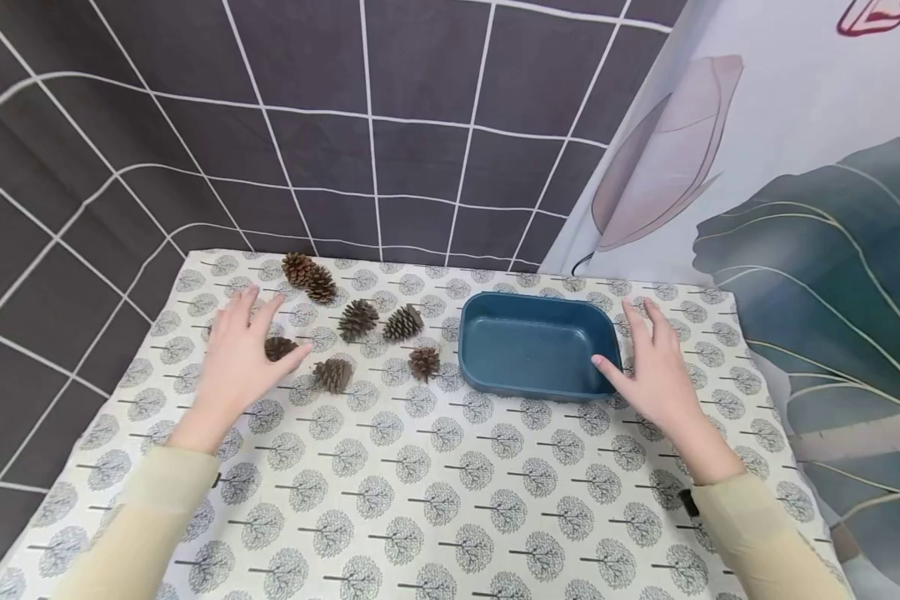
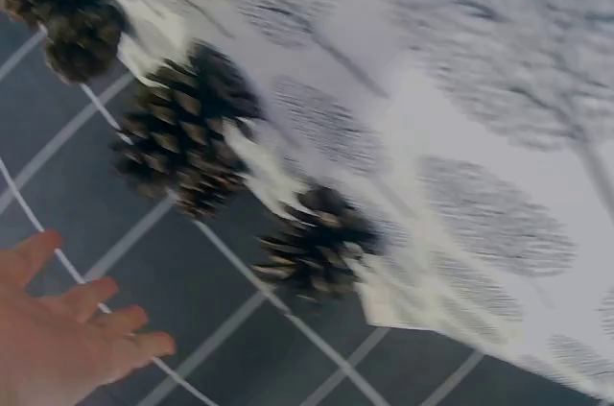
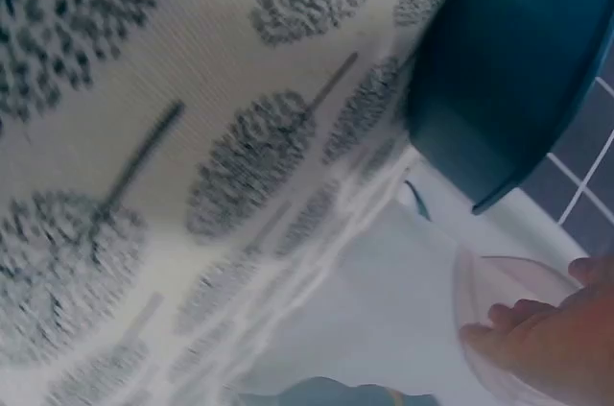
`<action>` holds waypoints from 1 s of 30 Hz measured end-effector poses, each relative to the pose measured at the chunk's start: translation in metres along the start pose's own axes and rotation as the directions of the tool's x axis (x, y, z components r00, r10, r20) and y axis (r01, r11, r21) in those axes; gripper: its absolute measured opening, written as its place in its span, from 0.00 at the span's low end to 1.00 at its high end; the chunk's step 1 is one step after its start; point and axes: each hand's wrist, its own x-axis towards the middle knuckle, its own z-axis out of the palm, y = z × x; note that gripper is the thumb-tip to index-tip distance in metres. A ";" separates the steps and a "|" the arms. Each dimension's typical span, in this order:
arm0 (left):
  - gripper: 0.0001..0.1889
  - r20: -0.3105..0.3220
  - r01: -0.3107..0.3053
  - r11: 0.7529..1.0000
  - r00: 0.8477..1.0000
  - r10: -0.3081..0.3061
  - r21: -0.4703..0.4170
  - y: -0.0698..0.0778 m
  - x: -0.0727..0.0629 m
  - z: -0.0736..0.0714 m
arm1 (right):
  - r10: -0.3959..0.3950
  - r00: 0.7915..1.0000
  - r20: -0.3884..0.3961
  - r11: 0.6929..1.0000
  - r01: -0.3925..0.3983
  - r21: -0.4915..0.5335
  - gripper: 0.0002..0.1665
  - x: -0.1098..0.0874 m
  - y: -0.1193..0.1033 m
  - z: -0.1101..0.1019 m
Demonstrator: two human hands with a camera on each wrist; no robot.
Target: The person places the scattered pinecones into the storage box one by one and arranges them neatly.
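Observation:
My left hand (image 1: 236,354), fingers spread and relaxed, hovers at the left beside a brown pine cone (image 1: 279,347), which shows partly between thumb and forefinger. Just right of the thumb lies another cone (image 1: 333,375). In the left wrist view the left hand (image 2: 72,339) holds nothing, and pine cones (image 2: 182,128) line the cloth edge. A dark blue rectangular basin (image 1: 532,393) stands upright on the table, nothing inside. At its right end is my right hand (image 1: 656,371), fingers loosely extended, thumb tip overlapping the rim in the head view. The right wrist view shows the basin's outer wall (image 3: 489,99).
More pine cones lie between the left hand and the basin: a touching pair (image 1: 320,285) at the back, two mid-table (image 1: 402,323), and one (image 1: 424,363) close to the basin. A tree-print cloth (image 1: 420,483) covers the table. Dark checked fabric (image 1: 420,158) hangs behind.

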 end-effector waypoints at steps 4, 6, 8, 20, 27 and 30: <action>0.47 -0.059 0.037 0.996 0.997 -0.042 -0.087 -0.021 -0.003 -0.004 | 0.039 0.999 -0.007 0.995 -0.038 0.095 0.56 0.000 0.006 0.003; 0.45 -0.085 0.057 0.991 0.994 -0.067 -0.120 -0.032 -0.005 -0.006 | 0.057 0.998 -0.007 0.987 -0.055 0.151 0.54 0.000 0.009 0.006; 0.43 -0.111 0.076 0.986 0.989 -0.093 -0.150 -0.042 -0.006 -0.008 | 0.070 0.997 -0.008 0.974 -0.067 0.217 0.53 -0.001 0.012 0.009; 0.40 -0.044 0.232 0.915 0.965 -0.260 -0.329 -0.093 -0.006 -0.009 | 0.123 0.989 0.087 0.739 -0.150 0.656 0.46 -0.001 0.025 0.027; 0.42 0.124 0.379 0.796 0.922 -0.366 -0.473 -0.108 -0.008 -0.007 | 0.168 0.959 0.228 0.637 -0.283 0.717 0.45 -0.002 0.029 0.029; 0.43 0.185 0.408 0.761 0.912 -0.366 -0.504 -0.112 -0.010 -0.005 | 0.164 0.947 0.276 0.536 -0.321 0.781 0.45 -0.002 0.032 0.031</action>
